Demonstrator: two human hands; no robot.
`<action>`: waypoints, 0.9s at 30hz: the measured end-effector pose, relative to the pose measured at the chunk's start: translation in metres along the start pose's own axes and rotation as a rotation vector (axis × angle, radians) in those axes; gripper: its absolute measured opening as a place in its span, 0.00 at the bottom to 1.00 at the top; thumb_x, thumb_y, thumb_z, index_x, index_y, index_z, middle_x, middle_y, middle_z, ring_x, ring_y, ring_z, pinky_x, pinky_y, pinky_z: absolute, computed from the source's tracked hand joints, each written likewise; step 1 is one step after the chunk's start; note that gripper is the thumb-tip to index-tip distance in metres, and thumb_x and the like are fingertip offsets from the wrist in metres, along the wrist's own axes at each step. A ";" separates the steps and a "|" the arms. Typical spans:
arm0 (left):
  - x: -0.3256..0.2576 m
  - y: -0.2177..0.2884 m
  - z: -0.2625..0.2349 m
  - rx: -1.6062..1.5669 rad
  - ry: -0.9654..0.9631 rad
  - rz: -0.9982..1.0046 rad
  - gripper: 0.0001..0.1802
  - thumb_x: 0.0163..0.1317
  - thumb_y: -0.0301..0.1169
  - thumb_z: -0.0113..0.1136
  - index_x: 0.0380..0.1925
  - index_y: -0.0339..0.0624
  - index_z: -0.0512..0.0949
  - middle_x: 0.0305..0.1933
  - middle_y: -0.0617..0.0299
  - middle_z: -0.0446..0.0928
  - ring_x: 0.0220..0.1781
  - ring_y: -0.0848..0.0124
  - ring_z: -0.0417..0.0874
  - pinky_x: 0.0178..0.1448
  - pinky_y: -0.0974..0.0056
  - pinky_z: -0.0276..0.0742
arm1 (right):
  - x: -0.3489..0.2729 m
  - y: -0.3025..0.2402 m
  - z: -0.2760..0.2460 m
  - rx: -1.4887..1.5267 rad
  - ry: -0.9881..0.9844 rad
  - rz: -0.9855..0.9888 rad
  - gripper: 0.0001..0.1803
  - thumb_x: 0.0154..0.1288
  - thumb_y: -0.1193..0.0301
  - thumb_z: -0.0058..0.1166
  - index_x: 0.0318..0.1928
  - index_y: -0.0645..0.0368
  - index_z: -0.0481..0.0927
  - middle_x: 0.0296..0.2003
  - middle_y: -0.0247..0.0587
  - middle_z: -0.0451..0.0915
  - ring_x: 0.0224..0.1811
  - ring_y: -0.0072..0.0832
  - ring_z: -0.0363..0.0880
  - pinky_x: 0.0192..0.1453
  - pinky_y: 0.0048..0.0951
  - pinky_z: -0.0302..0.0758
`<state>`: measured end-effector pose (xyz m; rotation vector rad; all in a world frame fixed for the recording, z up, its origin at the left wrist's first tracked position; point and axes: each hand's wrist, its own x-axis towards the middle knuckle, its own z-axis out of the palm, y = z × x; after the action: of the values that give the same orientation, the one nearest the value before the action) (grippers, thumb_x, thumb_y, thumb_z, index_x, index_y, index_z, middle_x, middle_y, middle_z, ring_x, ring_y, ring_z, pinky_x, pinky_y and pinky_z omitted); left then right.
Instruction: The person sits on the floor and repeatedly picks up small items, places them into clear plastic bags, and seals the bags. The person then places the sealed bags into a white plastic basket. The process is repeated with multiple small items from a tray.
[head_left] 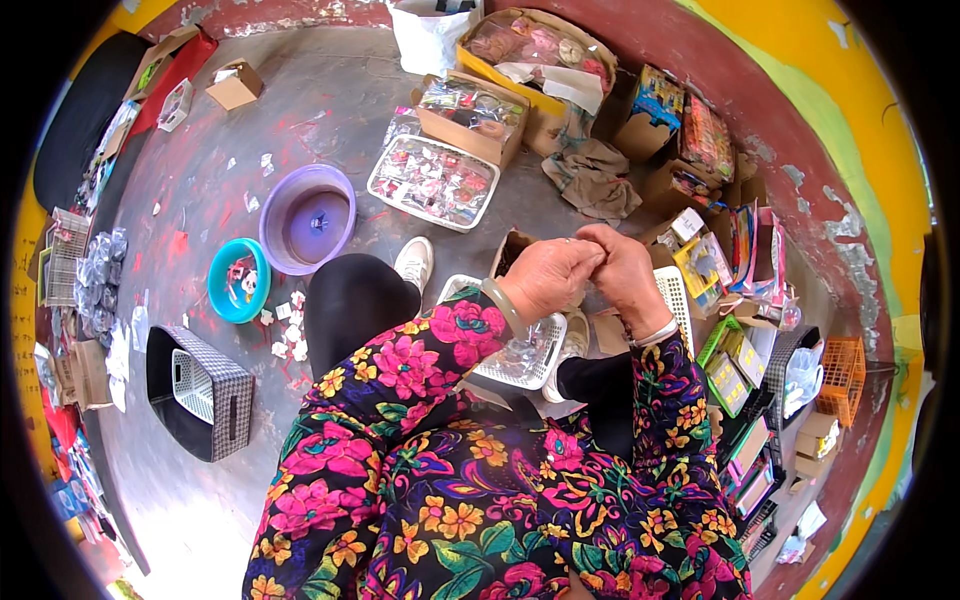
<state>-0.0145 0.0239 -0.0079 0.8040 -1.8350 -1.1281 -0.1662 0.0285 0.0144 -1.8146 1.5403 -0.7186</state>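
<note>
My left hand (548, 278), a bangle at its wrist, meets my right hand (628, 272) in front of my chest. Both have their fingers curled and pinched together, tips touching. Whatever lies between the fingertips is hidden or too small to make out. Below the hands sits a white plastic basket (546, 350) holding clear plastic packets, partly covered by my left arm. An open cardboard box (512, 250) shows just behind my left hand, and the edge of another white basket (674, 296) is beside my right wrist.
A white basket of small packaged items (378, 186) stands ahead. To the left are a purple tub (343, 192), a teal bowl (262, 305) with small toys, white scraps (290, 330) and a checked bin (232, 420). Boxes, a green basket (722, 385) and an orange crate (842, 370) line the right wall.
</note>
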 end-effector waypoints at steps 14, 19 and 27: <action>0.001 0.003 -0.003 0.092 0.161 0.188 0.16 0.53 0.27 0.57 0.44 0.39 0.74 0.47 0.50 0.73 0.49 0.54 0.74 0.51 0.58 0.70 | 0.004 0.017 -0.010 0.229 0.048 0.108 0.06 0.50 0.73 0.56 0.28 0.64 0.79 0.22 0.30 0.77 0.25 0.15 0.72 0.29 0.21 0.70; 0.003 -0.004 -0.020 0.173 -0.144 0.031 0.17 0.51 0.27 0.54 0.44 0.38 0.73 0.44 0.48 0.75 0.48 0.52 0.74 0.52 0.57 0.70 | 0.001 0.007 -0.022 0.160 -0.144 0.133 0.06 0.51 0.72 0.56 0.26 0.64 0.78 0.19 0.27 0.73 0.22 0.13 0.69 0.25 0.18 0.66; 0.002 -0.006 -0.013 0.002 -0.181 -0.116 0.11 0.48 0.28 0.53 0.33 0.38 0.75 0.32 0.45 0.77 0.39 0.47 0.76 0.41 0.52 0.72 | -0.001 0.008 -0.018 0.149 -0.180 0.194 0.12 0.51 0.68 0.62 0.23 0.65 0.77 0.15 0.25 0.67 0.19 0.12 0.63 0.21 0.21 0.62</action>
<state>-0.0030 0.0147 -0.0094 0.8416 -1.9587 -1.3094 -0.1847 0.0265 0.0201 -1.5512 1.4782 -0.5470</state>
